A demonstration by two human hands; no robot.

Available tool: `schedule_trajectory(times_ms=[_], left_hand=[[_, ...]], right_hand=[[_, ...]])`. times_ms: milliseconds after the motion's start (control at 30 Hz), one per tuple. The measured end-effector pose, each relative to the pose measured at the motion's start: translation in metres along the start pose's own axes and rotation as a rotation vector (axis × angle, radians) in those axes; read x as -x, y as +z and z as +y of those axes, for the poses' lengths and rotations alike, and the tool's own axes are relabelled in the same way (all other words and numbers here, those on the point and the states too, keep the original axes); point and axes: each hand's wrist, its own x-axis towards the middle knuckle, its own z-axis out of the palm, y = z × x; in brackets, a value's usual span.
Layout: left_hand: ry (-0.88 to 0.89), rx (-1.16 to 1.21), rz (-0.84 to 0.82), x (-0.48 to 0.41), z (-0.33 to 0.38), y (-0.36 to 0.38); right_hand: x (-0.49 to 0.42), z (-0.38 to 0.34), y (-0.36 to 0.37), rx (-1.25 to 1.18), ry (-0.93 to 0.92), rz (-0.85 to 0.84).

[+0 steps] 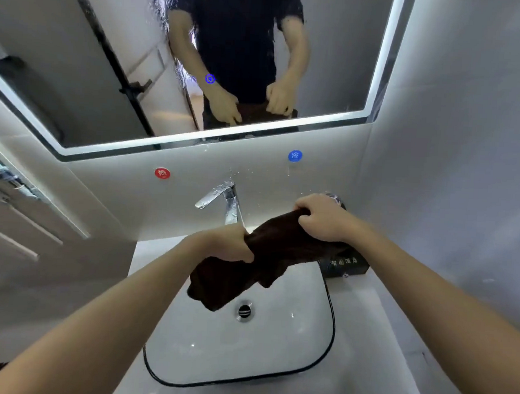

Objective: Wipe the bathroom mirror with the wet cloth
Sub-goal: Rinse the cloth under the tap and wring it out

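A dark brown cloth (268, 251) is bunched and twisted between both hands above the white sink (305, 343). My left hand (229, 243) grips its lower left part; a loose end hangs down over the basin. My right hand (321, 218) grips the upper right end, near the wall. The bathroom mirror (109, 68) with a lit edge hangs on the wall above, spotted with water drops, and reflects a person's arms and both hands on the cloth.
A chrome tap (222, 198) stands behind the sink, just beyond the cloth. A red sticker (162, 173) and a blue sticker (295, 155) mark the wall. A black box (348, 266) sits on the counter at the right. The drain (244, 311) lies below the cloth.
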Motion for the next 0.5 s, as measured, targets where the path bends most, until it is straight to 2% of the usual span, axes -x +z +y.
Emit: schedule_trajectory(times_ms=[167, 233, 333, 467, 500], left_hand=[[-0.003, 0.337, 0.071, 0.003, -0.005, 0.001], [0.025, 0.464, 0.061, 0.006, -0.006, -0.002], [0.061, 0.585, 0.039, 0.009, -0.009, -0.006], [0.046, 0.699, 0.058, 0.018, -0.021, -0.011], [0.028, 0.685, 0.073, 0.020, -0.026, -0.013]], right_hand=[[0.006, -0.012, 0.024, 0.300, -0.022, -0.196], [0.011, -0.020, 0.052, 0.334, -0.069, -0.172], [0.015, -0.026, 0.088, 0.102, -0.117, -0.104], [0.002, -0.038, 0.120, -0.308, -0.125, 0.080], [-0.001, -0.041, 0.122, -0.336, -0.111, 0.101]])
